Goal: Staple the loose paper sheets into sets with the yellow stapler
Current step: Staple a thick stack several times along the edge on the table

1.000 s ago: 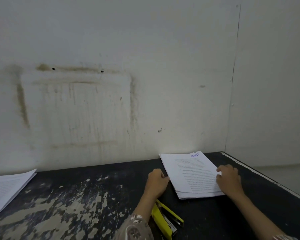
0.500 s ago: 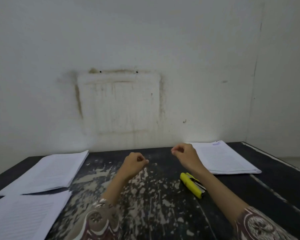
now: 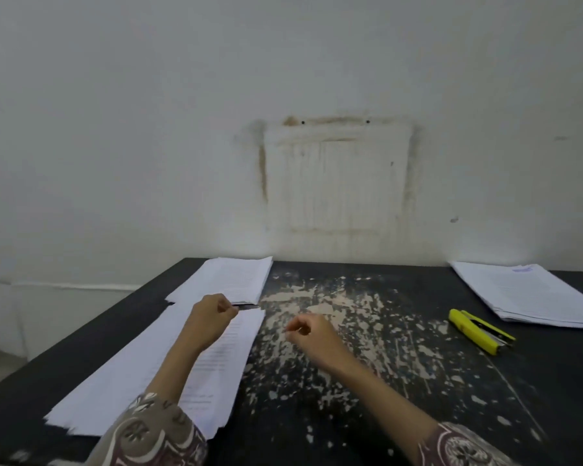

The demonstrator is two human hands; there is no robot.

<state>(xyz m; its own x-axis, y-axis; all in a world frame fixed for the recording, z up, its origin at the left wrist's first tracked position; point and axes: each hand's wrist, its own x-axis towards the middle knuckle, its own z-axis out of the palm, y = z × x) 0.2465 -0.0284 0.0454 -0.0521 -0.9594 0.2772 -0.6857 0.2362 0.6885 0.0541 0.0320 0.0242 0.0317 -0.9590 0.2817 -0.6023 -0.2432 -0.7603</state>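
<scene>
Both hands have swung left, away from the seemingly finished stack (image 3: 532,294) at right. Left hand (image 3: 212,319) curls over the near loose pile (image 3: 155,375), grasp unclear; right hand (image 3: 308,332) is clenched and empty. Yellow stapler (image 3: 478,331) lies untouched at right; the far pile (image 3: 226,280) also waits.

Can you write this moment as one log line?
left hand: curled above near-left papers; right hand: curled, empty; yellow stapler: on table, untouched

Left hand (image 3: 211,317) over paper stack (image 3: 138,381), right hand (image 3: 312,338) curled, yellow stapler (image 3: 475,331)
</scene>
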